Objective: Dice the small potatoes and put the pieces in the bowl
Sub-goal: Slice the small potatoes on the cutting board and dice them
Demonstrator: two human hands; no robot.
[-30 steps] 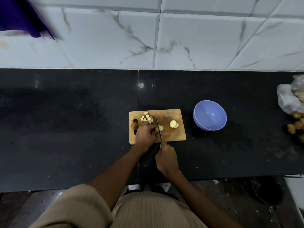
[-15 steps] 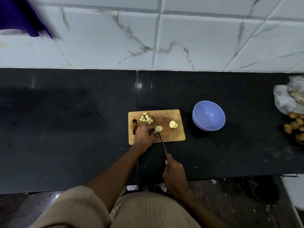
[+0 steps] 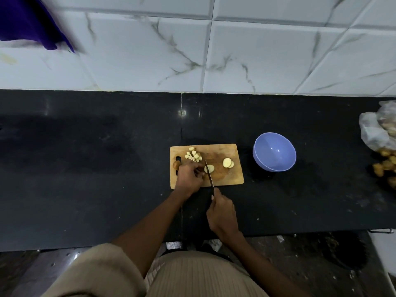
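A wooden cutting board lies on the black counter. My left hand rests on the board, its fingertips holding a pale potato slice. My right hand grips a knife by its handle; the blade lies across the left part of that slice. A heap of diced potato pieces sits at the board's back left. Two more slices lie to the right. A brown potato piece shows by the board's handle slot. The blue bowl stands right of the board and looks empty.
At the counter's right edge lie a crumpled plastic bag and several small brown potatoes. A white marbled tile wall backs the counter. A purple cloth hangs at the top left. The counter's front edge runs just below my right hand.
My right hand pulled the knife back toward me half a second ago and has now pushed it forward again onto the slice. My left hand stayed on the slice.
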